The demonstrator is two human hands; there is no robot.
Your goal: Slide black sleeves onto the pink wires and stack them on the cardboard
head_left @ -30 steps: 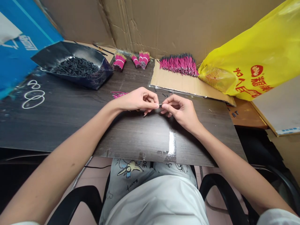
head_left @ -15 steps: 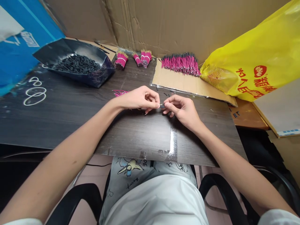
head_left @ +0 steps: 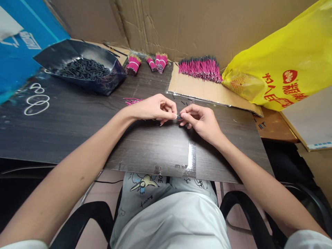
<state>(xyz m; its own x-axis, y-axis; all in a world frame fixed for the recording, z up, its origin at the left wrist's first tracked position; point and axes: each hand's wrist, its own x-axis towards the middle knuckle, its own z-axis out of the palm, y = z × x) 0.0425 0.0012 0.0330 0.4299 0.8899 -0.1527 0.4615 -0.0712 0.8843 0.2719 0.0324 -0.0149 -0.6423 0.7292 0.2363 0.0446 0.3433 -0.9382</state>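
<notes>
My left hand [head_left: 157, 108] is closed in a pinch above the middle of the table, thumb against forefinger. Its fingertips hold a thin wire, most of which the hand hides; a light-coloured end shows. Facing it, my right hand [head_left: 201, 118] pinches short black tubing [head_left: 179, 117], which bridges the small gap between both sets of fingertips. Behind my left wrist lie loose pink wires [head_left: 131, 101], partly covered by the hand. A few short black tube pieces [head_left: 184, 102] are scattered on the table just beyond my right hand.
A dark open bag [head_left: 85, 71] of black tubes stands back left. Bundled pink wires [head_left: 134, 64] sit along the back. Many black-capped pink wires [head_left: 199, 69] lie on a cardboard sheet [head_left: 197, 89]. A yellow bag [head_left: 275, 65] stands right; white rings [head_left: 37, 103] lie left.
Both hands keep the same pinch with fingertips nearly meeting. My right hand has shifted very slightly left, and the camera view has moved a little.
</notes>
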